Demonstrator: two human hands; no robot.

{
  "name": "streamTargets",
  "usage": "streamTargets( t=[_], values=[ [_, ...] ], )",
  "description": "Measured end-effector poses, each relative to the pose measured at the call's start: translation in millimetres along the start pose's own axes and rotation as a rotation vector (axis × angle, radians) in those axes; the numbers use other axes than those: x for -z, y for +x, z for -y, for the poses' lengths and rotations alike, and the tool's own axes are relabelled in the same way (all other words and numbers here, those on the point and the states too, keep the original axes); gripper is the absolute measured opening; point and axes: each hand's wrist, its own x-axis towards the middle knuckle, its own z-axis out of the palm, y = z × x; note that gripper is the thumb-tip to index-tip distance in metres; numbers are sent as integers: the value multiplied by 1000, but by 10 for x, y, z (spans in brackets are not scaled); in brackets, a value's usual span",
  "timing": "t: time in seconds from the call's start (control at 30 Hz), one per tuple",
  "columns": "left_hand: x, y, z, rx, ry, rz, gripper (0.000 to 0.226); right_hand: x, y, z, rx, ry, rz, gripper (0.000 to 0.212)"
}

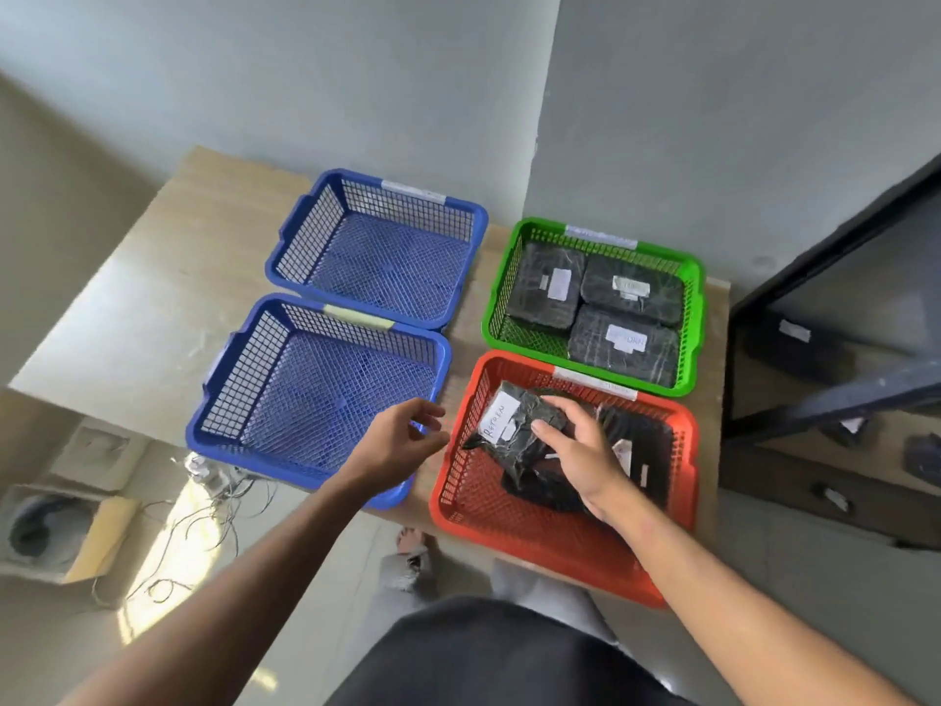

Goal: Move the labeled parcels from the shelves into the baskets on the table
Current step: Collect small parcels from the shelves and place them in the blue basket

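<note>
A: Big picture first. Counter point(168, 277) w/ four baskets, and the red basket point(534, 557) is our landmark, nearest the person on the right side.

B: What's around it?

A: Green basket point(695, 298) just beyond the red one, three black parcels lying flat inside. Two blue baskets left of red: near blue basket point(214, 430) just beside it, far blue basket point(285, 247) beyond that. No parcels in either. Shelves point(835, 394) stand right of the red basket, w/ a few dark parcels on them, blurry.

B: And the action?

A: Inside the red basket. Right hand point(580, 450) lies on a black parcel point(514, 440) there, fingers fairly straight and pressing on top, not curled round it as far as I can tell. White label point(498, 419) faces up at the parcel's left end. Another dark parcel point(644, 450) sits to its right, partly under the hand.

B: Left hand?

A: Left hand point(402, 443) hovers over the gap between red and near blue baskets, fingers loose, holding nothing.

B: So what's the key relation?

A: Parcel's long axis runs roughly from the red basket's near-right toward its far-left. Looks placed. Next parcels lie right of the red basket, on the shelves, so the right hand is nearer, I'd say.
</note>
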Motion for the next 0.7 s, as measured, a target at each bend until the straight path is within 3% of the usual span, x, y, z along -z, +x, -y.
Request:
streamTargets(
  t=[0.1, 0.2, 0.3, 0.43, 0.57, 0.7],
  values=[
    [217, 1, 198, -19, 9, -11, 20, -264, -71, 43, 18, 88, -67, 32],
    [463, 8, 466, -18, 36, 51, 30, -575, -48, 198, 54, 59, -34, 34],
    [655, 11, 688, -2, 63, 258, 50, -882, 118, 281, 160, -89, -52, 38],
    [710, 35, 925, 9, 273, 586, 68, -1235, 470, 447, 191, -274, -35, 33],
    [848, 119, 1079, -38, 381, 655, 96, -1571, 859, 577, 180, -475, -3, 30],
    [1047, 96, 1269, -135, 584, 627, 68, -1861, 1150, 507, 140, -686, 39, 31]
  ],
)
